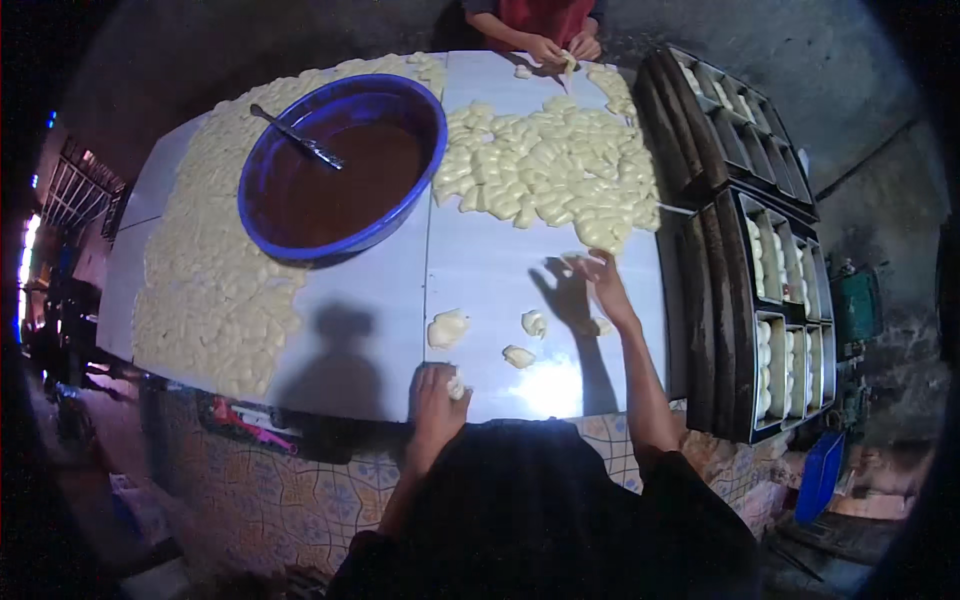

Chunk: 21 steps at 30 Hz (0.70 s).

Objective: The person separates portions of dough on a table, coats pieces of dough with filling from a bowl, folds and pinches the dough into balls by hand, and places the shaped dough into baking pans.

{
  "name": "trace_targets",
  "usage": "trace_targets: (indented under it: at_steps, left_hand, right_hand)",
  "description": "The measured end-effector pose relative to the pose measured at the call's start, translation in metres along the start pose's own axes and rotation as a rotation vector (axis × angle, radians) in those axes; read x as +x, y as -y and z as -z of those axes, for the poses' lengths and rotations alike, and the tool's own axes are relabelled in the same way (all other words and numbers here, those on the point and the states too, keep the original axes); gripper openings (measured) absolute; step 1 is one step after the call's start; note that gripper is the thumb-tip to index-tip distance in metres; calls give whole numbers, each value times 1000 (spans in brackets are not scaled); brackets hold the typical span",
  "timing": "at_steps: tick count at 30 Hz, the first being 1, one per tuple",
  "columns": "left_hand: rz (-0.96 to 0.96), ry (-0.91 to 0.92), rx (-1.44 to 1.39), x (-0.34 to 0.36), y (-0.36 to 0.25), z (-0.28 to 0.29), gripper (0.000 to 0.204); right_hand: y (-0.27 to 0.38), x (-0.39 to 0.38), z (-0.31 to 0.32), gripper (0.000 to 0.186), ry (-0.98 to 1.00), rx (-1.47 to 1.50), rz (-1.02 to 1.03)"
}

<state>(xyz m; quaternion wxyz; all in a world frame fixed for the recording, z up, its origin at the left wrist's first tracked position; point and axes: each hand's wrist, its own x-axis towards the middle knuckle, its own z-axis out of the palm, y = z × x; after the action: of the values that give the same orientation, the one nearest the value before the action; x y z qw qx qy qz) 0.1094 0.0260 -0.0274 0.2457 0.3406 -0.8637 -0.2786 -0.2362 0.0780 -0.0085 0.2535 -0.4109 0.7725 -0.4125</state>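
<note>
My left hand (436,408) rests at the near edge of the white table, its fingers closed around a small piece of pale dough (456,387). My right hand (606,287) reaches forward, fingers apart, just short of the near tip of a big spread of dough pieces (550,160). Between my hands lie a larger dough lump (448,329) and two smaller ones, a rounded dough piece (534,323) and a flatter dough piece (518,356). Another bit of dough (602,326) sits beside my right wrist, partly in its shadow.
A blue basin (262,232) of brown liquid, with a metal utensil (300,138) in it, stands left among more dough pieces (215,310). Stacked dark crates (735,310) with dough-filled tins line the right side. Across the table, a person in red works dough with both hands (562,50).
</note>
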Motion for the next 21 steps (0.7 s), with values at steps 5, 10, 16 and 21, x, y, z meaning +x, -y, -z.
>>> trace_targets:
  at_steps: [5, 10, 16, 21]
  left_hand:
    - [159, 45, -419, -3, -23, 15, 29]
    - [57, -256, -42, 13, 34, -8, 14]
    - [72, 50, 127, 50, -1, 11, 80]
    - [5, 167, -53, 52, 23, -26, 28]
  right_hand:
    - [17, -28, -47, 42, -328, -363, 197]
    - [54, -6, -142, 49, 189, -58, 682]
    - [51, -24, -165, 27, 404, 224, 455]
    - [88, -63, -92, 23, 206, 403, 277]
